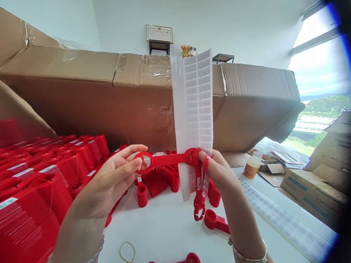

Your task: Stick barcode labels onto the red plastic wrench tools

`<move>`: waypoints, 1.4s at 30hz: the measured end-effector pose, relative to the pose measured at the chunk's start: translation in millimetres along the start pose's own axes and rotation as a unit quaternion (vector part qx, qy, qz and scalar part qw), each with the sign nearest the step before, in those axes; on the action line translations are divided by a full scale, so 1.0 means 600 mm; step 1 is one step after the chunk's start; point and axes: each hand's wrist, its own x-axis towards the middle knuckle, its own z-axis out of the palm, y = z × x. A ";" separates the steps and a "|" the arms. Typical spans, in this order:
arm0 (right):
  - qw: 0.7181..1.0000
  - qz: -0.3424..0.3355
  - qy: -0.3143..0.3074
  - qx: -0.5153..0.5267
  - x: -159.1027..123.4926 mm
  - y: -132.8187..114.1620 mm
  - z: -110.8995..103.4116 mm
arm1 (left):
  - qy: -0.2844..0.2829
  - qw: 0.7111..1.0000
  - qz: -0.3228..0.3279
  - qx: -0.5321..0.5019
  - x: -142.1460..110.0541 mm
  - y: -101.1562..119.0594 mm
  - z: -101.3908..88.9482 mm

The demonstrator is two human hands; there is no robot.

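My left hand pinches the ring end of a red plastic strip, which stretches level across to my right hand. A small pale patch shows inside that ring; I cannot make out whether it is a label. My right hand is closed on a tall sheet of white labels, held upright, and on more red pieces with ring ends. From its fingers hangs a red ring-ended piece bearing a barcode label. Below on the white table lie loose red pieces, among them one near my right wrist.
Stacks of red pieces with barcode labels fill the left side. A large cardboard box spans the back. On the right are a bottle, a smaller carton and another label sheet. A rubber band lies in front.
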 end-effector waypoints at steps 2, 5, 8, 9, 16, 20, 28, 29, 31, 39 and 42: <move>1.000 -0.010 0.006 -0.022 0.001 0.004 0.003 | 0.014 1.000 -0.005 0.026 0.002 -0.004 -0.005; 0.998 -0.024 -0.027 -0.051 0.002 0.009 0.009 | 0.011 0.998 -0.033 0.054 0.005 -0.011 -0.019; 0.994 -0.020 -0.079 -0.075 0.000 0.010 0.016 | -0.011 0.997 -0.056 0.049 0.012 -0.014 -0.038; 0.991 -0.015 -0.100 -0.083 -0.002 0.009 0.018 | -0.020 0.997 -0.054 0.044 0.014 -0.015 -0.044; 0.936 -0.001 -0.328 -0.125 -0.006 0.009 0.036 | -0.036 0.999 0.040 0.006 0.015 -0.021 -0.036; 0.924 0.000 -0.372 -0.085 -0.009 0.017 0.060 | 0.104 0.989 0.092 -0.061 0.023 -0.030 -0.001; 0.964 -0.034 -0.225 -0.139 -0.035 0.006 0.092 | 0.312 0.942 0.124 -0.006 0.029 -0.043 0.025; 0.961 -0.035 -0.228 -0.150 -0.036 0.004 0.089 | 0.311 0.942 0.127 0.000 0.027 -0.043 0.023; 0.958 -0.035 -0.228 -0.172 -0.036 0.002 0.081 | 0.315 0.939 0.137 0.013 0.025 -0.043 0.013; 0.950 -0.077 -0.124 -0.277 -0.024 0.003 0.015 | 0.365 0.911 0.164 0.098 0.040 -0.036 -0.039; 0.960 -0.081 -0.132 -0.233 -0.024 -0.006 -0.007 | 0.339 0.920 0.157 0.122 0.042 -0.040 -0.033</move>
